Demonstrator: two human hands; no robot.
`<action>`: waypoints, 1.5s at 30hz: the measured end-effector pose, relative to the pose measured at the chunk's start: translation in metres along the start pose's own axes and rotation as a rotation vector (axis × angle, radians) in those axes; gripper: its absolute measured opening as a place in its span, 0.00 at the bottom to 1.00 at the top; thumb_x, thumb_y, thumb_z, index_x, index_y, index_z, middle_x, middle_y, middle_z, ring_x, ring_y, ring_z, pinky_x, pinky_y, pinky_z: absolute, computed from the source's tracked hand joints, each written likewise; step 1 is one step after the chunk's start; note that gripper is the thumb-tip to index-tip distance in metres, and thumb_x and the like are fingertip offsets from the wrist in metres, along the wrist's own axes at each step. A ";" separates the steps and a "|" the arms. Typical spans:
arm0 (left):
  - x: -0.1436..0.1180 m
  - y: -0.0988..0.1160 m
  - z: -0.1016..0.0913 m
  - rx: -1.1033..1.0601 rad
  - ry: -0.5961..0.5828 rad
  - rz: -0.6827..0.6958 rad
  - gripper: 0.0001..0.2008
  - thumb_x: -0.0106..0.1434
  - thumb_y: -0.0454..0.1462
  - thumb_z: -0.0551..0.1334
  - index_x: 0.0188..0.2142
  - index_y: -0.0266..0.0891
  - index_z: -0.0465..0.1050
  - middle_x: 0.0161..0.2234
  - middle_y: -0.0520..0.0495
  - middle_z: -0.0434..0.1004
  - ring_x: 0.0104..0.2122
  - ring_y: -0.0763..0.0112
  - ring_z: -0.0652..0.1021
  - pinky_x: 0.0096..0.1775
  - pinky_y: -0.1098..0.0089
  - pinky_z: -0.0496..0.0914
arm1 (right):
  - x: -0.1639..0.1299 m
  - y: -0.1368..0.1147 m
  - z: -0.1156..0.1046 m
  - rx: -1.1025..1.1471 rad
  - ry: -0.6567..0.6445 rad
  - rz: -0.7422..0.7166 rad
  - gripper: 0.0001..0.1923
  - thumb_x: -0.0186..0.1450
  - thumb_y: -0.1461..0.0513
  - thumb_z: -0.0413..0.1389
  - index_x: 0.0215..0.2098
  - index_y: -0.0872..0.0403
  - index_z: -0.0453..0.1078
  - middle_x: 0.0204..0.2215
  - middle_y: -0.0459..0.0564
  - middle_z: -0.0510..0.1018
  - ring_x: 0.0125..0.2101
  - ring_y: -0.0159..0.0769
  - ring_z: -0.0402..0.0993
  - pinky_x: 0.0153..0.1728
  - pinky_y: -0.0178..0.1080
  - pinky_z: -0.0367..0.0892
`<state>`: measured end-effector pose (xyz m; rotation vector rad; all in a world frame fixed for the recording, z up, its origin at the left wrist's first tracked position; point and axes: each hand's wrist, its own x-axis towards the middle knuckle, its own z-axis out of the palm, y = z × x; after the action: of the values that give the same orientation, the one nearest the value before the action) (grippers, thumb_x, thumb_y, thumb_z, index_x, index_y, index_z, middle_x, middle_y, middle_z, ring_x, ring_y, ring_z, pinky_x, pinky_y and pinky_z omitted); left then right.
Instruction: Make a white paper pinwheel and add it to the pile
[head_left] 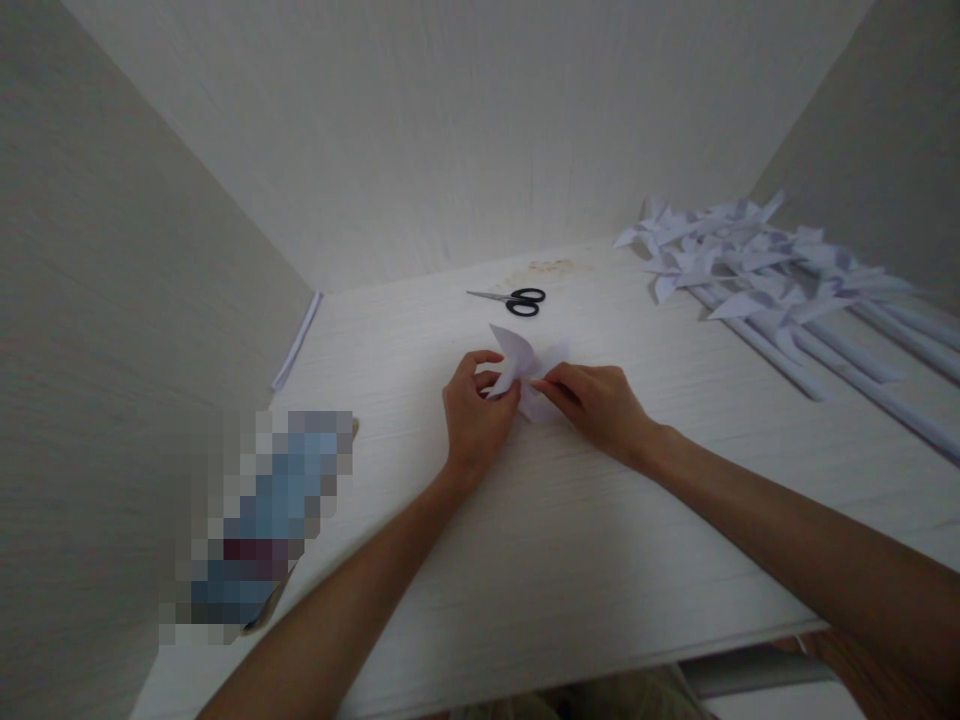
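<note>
Paper pinwheel (517, 352) between two bare hands, held just above or on the tabletop (525, 590) near its middle; contact with the surface cannot be told. The left hand (478, 412) curls round the near left side, its grip pinching the paper between thumb and fingers. The right hand (606, 405) meets the pinwheel from the other side, its grip apparently pinching paper close to the centre; whether a small part is also held is hidden. The step in hand appears to be shaping or fastening the blades at the centre; the next move would call for the left grip to keep them steady while the right fingertips work precisely. Beyond lie black-handled scissors (513, 299). To the right, finished-looking white pinwheels (705, 265) overlap in a heap, with rolled-paper sticks (772, 350) extending toward the viewer. At left, a single white paper roll (298, 340) rests along the wall (187, 300); nearer, a pixelated object (281, 500) cannot be identified.
</note>
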<state>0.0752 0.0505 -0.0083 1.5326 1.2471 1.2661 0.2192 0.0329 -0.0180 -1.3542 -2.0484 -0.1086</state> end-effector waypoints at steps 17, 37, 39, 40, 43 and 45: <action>0.001 0.000 -0.001 0.016 0.016 0.001 0.14 0.46 0.32 0.62 0.35 0.37 0.64 0.22 0.52 0.74 0.20 0.75 0.74 0.20 0.78 0.65 | 0.002 0.002 0.001 0.068 -0.039 0.055 0.15 0.63 0.58 0.46 0.24 0.57 0.67 0.18 0.48 0.71 0.18 0.28 0.63 0.21 0.32 0.53; 0.001 0.002 -0.001 -0.006 0.012 -0.020 0.14 0.46 0.31 0.61 0.34 0.37 0.64 0.22 0.52 0.74 0.22 0.73 0.76 0.21 0.78 0.67 | 0.000 0.001 0.001 0.134 0.002 0.027 0.11 0.62 0.62 0.49 0.25 0.58 0.68 0.21 0.49 0.75 0.20 0.29 0.68 0.24 0.31 0.60; 0.002 0.002 -0.002 -0.018 0.013 -0.034 0.14 0.45 0.31 0.61 0.34 0.37 0.64 0.22 0.52 0.74 0.21 0.73 0.76 0.21 0.78 0.67 | 0.001 0.001 0.000 0.124 0.024 0.027 0.11 0.62 0.62 0.49 0.25 0.58 0.68 0.21 0.48 0.74 0.20 0.28 0.67 0.23 0.31 0.59; 0.002 0.002 -0.002 -0.029 0.013 -0.042 0.14 0.45 0.31 0.62 0.34 0.37 0.64 0.22 0.52 0.74 0.21 0.73 0.76 0.21 0.77 0.67 | 0.001 0.001 0.000 0.123 0.038 0.029 0.10 0.61 0.62 0.49 0.26 0.58 0.68 0.21 0.48 0.74 0.20 0.28 0.66 0.23 0.30 0.59; 0.004 0.001 -0.003 -0.063 0.014 -0.063 0.15 0.45 0.32 0.62 0.35 0.37 0.64 0.22 0.52 0.74 0.21 0.72 0.76 0.21 0.77 0.67 | 0.002 0.000 -0.001 0.129 0.059 0.055 0.08 0.60 0.64 0.50 0.25 0.58 0.68 0.20 0.48 0.74 0.19 0.28 0.66 0.23 0.30 0.59; 0.004 0.000 -0.003 -0.066 0.026 -0.067 0.15 0.45 0.32 0.63 0.34 0.37 0.64 0.21 0.53 0.74 0.21 0.72 0.76 0.21 0.77 0.66 | 0.002 0.000 -0.001 0.137 0.055 0.076 0.08 0.59 0.65 0.50 0.25 0.58 0.68 0.19 0.47 0.73 0.19 0.28 0.66 0.23 0.30 0.59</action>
<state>0.0724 0.0547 -0.0063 1.4204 1.2504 1.2746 0.2196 0.0342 -0.0158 -1.3280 -1.9203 0.0268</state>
